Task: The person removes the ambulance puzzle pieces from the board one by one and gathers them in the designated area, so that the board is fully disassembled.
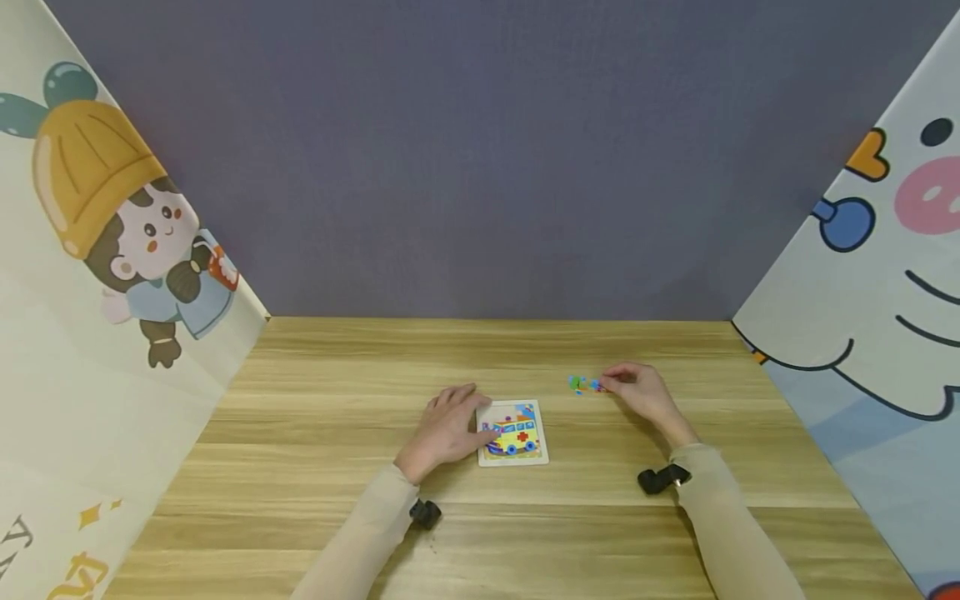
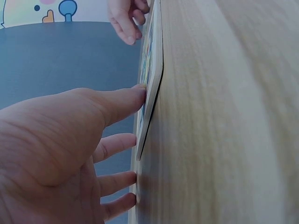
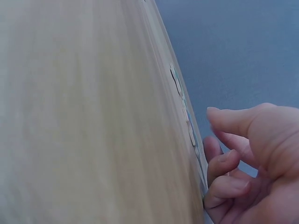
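Puzzle board (image 1: 517, 462) on the worktop (image 1: 525, 542), touched by the spread, empty left grip (image 1: 448, 429), might be skewed by uneven pressure, while at loose pieces (image 1: 577, 384) beyond its right side, whether anything is pinched by the nearly closed right grip (image 1: 645, 396) cannot be told.

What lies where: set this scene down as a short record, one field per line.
Surface: wood-grain table
Puzzle board: square, showing a yellow van with red cross; pale patch at upper left
Left hand: touching the board's left side
Loose pieces: small, multicoloured, beyond the board to its right
Right hand: at the pieces; grip unclear
Backdrop: dark, between cartoon panels
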The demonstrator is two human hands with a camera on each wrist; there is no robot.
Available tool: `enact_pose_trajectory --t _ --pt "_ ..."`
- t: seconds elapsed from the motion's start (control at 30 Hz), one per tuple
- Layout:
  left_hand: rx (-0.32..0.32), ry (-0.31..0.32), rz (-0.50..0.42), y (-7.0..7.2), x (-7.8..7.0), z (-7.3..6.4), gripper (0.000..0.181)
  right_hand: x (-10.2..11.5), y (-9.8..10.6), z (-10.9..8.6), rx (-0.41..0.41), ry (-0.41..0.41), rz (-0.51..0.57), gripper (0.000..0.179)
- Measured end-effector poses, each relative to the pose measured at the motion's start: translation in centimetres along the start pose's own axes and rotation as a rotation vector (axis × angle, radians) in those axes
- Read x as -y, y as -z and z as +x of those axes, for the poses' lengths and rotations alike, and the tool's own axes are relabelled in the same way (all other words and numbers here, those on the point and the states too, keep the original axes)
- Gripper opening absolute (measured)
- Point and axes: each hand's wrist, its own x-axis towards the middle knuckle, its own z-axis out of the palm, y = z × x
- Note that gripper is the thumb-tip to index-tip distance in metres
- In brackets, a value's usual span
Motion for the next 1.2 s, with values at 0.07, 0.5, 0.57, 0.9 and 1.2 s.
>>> enact_pose_trajectory --t 0.07,0.5,0.57,0.9,1.2 --pt "0.0 -0.002 0.002 0.0 0.0 0.0 0.059 0.2 -0.1 -0.1 -0.006 0.001 0.002 0.034" --pt "0.005 -0.001 0.01 0.0 -0.1 0.0 0.06 3.0 -1.8 -1.1 0.036 0.035 0.01 0.027" --pt "0.005 -0.005 0.008 0.0 0.0 0.0 0.06 3.4 -2.2 -1.1 0.058 0.048 0.009 0.027" --pt "0.005 -0.013 0.009 0.0 0.1 0.1 0.059 5.3 -4.5 -1.5 0.117 0.136 -0.003 0.024" --pt "0.004 -0.014 -0.007 0.1 -0.1 0.0 0.058 6.9 -6.8 -1.8 0.196 0.149 0.019 0.02"
